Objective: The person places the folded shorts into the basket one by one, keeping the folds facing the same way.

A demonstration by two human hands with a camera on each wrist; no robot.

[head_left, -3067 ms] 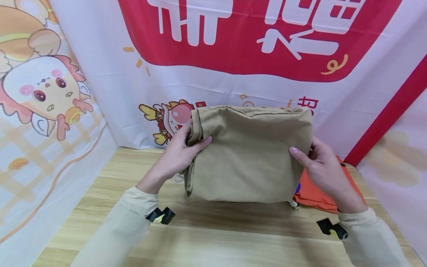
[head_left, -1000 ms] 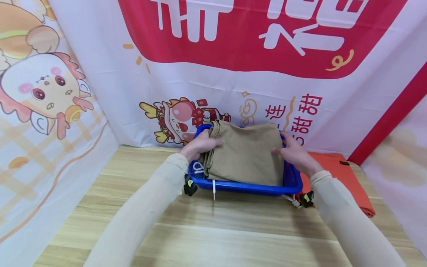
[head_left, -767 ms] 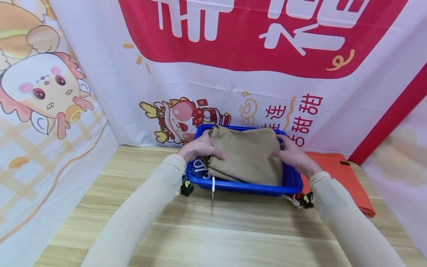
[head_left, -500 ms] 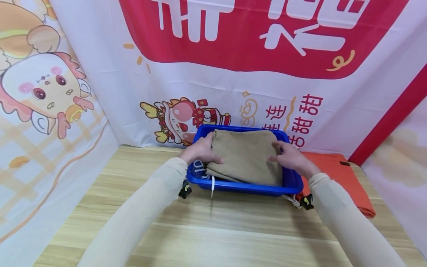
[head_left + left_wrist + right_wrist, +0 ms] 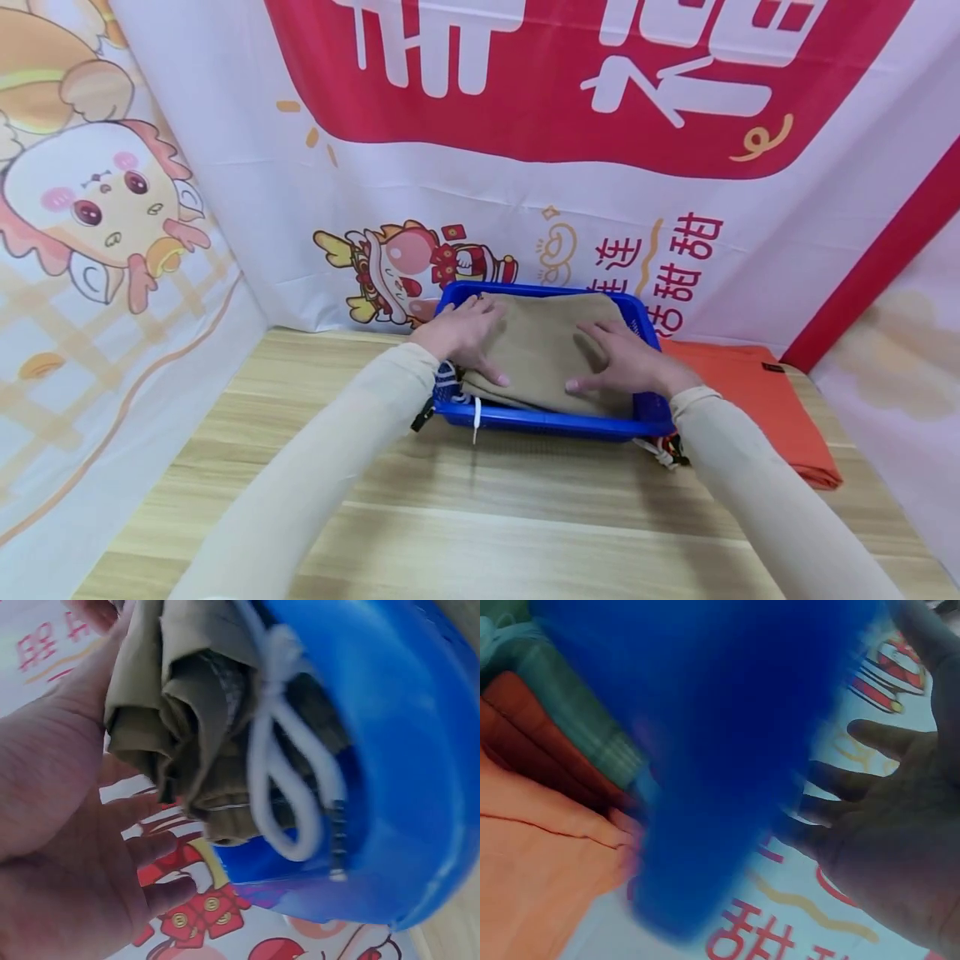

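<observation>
A folded khaki garment [image 5: 540, 333] lies inside a blue plastic basket [image 5: 555, 422]. My left hand [image 5: 467, 335] is over its left side, fingers spread and thumb pointing inward. My right hand [image 5: 618, 358] is over the right part of the cloth, its fingers also spread and gripping nothing. A white drawstring [image 5: 477, 417] hangs over the basket's front rim. In the left wrist view the drawstring's loop [image 5: 262, 765] and the garment's layered folds [image 5: 202, 645] show beside the basket wall. The right wrist view has the blurred basket [image 5: 712, 712] beside my right hand's [image 5: 885, 817] extended fingers.
To the right of the basket, a folded orange garment [image 5: 750, 400] lies on the wooden table [image 5: 480, 517]. A pale cord [image 5: 658, 452] sticks out at the basket's front right corner. Printed cloth [image 5: 570, 200] hangs close behind the basket.
Both hands have lowered the folded khaki garment from mid-air into the basket. Their fingers have come off its side edges and moved inward over its top, where it lies flatter.
</observation>
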